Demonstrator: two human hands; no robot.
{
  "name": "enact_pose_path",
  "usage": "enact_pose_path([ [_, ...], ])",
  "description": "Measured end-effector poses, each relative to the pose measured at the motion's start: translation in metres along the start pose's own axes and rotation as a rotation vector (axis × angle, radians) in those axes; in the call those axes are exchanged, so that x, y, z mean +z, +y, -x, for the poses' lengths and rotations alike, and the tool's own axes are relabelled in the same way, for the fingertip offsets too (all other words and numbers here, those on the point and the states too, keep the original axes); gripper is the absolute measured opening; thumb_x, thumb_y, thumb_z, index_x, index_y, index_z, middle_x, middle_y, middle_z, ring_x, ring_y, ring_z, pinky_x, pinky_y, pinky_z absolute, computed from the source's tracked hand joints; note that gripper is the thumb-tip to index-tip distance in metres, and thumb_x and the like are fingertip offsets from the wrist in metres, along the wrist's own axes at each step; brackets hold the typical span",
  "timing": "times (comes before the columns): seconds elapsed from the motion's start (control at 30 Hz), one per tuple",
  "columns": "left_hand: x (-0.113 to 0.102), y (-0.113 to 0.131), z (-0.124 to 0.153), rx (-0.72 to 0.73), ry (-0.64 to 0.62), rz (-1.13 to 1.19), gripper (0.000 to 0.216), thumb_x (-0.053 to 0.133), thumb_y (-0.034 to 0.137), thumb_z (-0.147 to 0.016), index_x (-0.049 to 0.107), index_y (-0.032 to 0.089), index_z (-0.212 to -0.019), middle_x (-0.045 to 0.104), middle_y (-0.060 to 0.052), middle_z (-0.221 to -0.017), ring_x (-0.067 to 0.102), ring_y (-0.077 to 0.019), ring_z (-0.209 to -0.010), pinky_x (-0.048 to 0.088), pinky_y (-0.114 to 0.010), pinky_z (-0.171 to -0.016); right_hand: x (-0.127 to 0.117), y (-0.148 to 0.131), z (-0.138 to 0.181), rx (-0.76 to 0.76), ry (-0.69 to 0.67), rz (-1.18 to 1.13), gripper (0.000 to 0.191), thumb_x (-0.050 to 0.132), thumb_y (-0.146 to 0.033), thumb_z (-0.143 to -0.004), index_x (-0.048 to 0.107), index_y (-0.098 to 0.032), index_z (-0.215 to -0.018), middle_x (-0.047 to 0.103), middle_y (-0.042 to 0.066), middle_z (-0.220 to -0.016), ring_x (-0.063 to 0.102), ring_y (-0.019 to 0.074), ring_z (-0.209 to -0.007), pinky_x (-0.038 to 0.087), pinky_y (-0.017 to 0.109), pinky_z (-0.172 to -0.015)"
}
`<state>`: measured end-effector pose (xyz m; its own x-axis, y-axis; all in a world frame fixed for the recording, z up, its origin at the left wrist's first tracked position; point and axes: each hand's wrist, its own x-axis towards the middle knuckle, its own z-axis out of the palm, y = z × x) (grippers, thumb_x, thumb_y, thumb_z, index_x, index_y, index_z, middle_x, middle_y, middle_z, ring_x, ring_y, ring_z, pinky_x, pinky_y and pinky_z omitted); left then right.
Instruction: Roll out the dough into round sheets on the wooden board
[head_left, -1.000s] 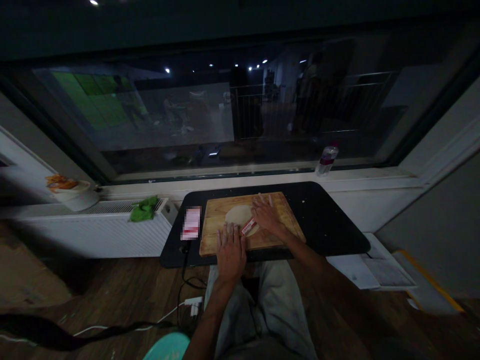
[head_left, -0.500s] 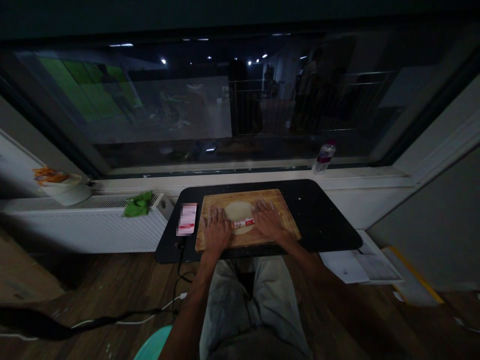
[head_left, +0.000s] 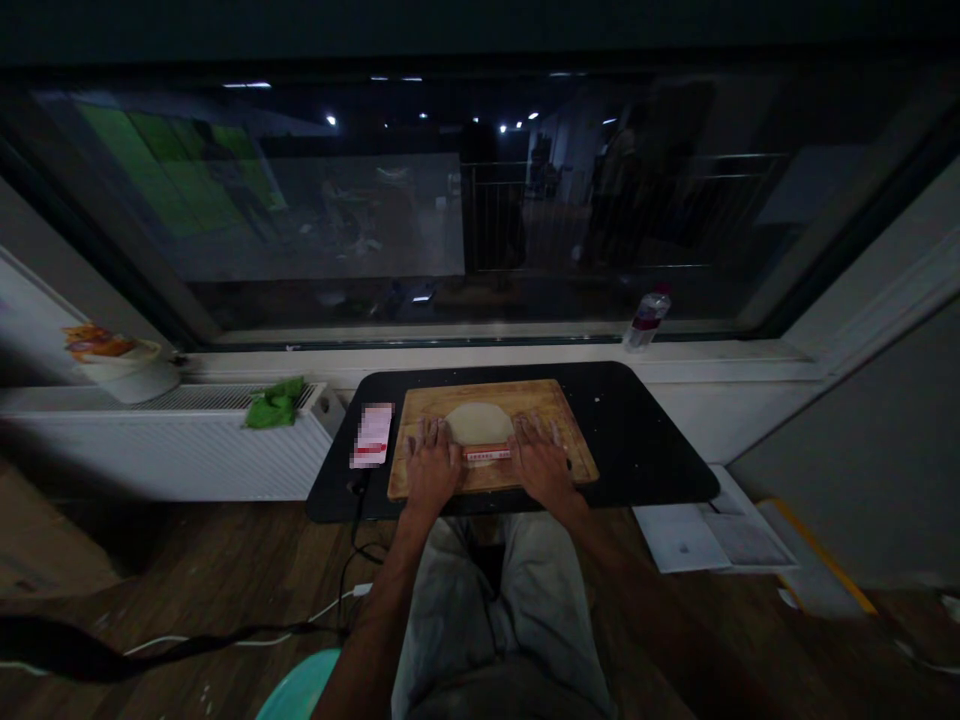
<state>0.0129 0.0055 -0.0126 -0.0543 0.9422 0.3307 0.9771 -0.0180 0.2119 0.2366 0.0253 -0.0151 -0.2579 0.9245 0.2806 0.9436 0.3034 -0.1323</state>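
Observation:
A rolling pin (head_left: 487,455) with a red and white printed label lies crosswise over the near part of a round, flat sheet of dough (head_left: 480,422). My left hand (head_left: 433,462) rests on the pin's left end, fingers stretched forward and spread. On the right end lies my right hand (head_left: 541,460), also with its fingers extended and apart. Both palms hide the ends of the pin. Pale flour-like dust shows on the fingers. Underneath is a wooden cutting board (head_left: 577,440).
The board sits on a small black table (head_left: 652,440). A phone (head_left: 373,436) lies left of it, with a cable below. A bottle (head_left: 648,318) stands on the windowsill. On the radiator (head_left: 225,450) are a green cloth (head_left: 274,402) and a white bowl (head_left: 135,378).
Both hands and the rolling pin have come slightly nearer to me, the right hand most. The pin has levelled from a slight tilt, and its label has turned. More of the dough's far part shows.

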Motion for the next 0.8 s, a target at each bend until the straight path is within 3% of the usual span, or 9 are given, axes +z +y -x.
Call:
enact_pose_path([
  [0.17,0.0,-0.001,-0.017,-0.03,-0.004,0.01,0.058,0.044,0.024,-0.109,0.064,0.011,-0.162,0.061,-0.02,-0.172,0.047,-0.0408,-0.169,0.042,-0.066,-0.135,0.001,0.005,-0.027,-0.006,-0.032,0.004,0.06,0.034,-0.035,-0.12,0.059,-0.015,-0.171,0.058,0.017,-0.174,0.036,0.0392,-0.174,0.016,0.069,-0.143],
  [0.37,0.002,-0.005,-0.046,-0.062,-0.008,0.034,0.056,0.047,0.021,-0.108,0.066,0.014,-0.16,0.067,-0.019,-0.167,0.051,-0.0388,-0.165,0.041,-0.061,-0.136,-0.014,0.025,-0.062,-0.112,-0.067,0.015,0.057,0.033,-0.035,-0.122,0.065,-0.017,-0.165,0.06,0.015,-0.174,0.035,0.0368,-0.174,0.014,0.066,-0.144],
  [0.5,0.002,-0.012,-0.057,-0.116,0.01,0.059,0.045,0.046,0.02,-0.108,0.075,0.014,-0.142,0.072,-0.02,-0.156,0.056,-0.036,-0.157,0.045,-0.054,-0.132,-0.03,0.037,-0.071,-0.006,-0.012,0.029,0.056,0.03,-0.035,-0.123,0.074,-0.014,-0.149,0.071,0.02,-0.159,0.058,0.0364,-0.157,0.034,0.057,-0.136],
  [0.6,0.001,-0.013,-0.06,-0.179,0.01,0.061,0.041,0.042,0.024,-0.111,0.08,0.014,-0.125,0.078,-0.021,-0.14,0.066,-0.0369,-0.14,0.052,-0.052,-0.119,-0.035,0.039,-0.069,0.103,-0.083,0.003,0.062,0.024,-0.039,-0.124,0.082,-0.016,-0.133,0.083,0.02,-0.137,0.078,0.0324,-0.129,0.052,0.044,-0.118],
  [0.7,-0.003,-0.011,-0.06,-0.165,-0.036,0.102,0.042,0.039,0.024,-0.114,0.08,0.015,-0.117,0.082,-0.02,-0.123,0.074,-0.0322,-0.119,0.054,-0.044,-0.107,-0.034,0.034,-0.065,0.183,-0.179,-0.013,0.071,0.021,-0.044,-0.125,0.086,-0.018,-0.119,0.088,0.02,-0.119,0.084,0.0316,-0.113,0.059,0.04,-0.104],
  [0.8,-0.009,-0.01,-0.06,-0.164,-0.064,0.128,0.042,0.038,0.024,-0.116,0.079,0.015,-0.115,0.083,-0.019,-0.116,0.077,-0.0282,-0.104,0.054,-0.038,-0.094,-0.033,0.026,-0.066,0.211,-0.174,-0.012,0.073,0.021,-0.043,-0.125,0.087,-0.017,-0.115,0.088,0.022,-0.113,0.085,0.0325,-0.11,0.06,0.04,-0.102],
])
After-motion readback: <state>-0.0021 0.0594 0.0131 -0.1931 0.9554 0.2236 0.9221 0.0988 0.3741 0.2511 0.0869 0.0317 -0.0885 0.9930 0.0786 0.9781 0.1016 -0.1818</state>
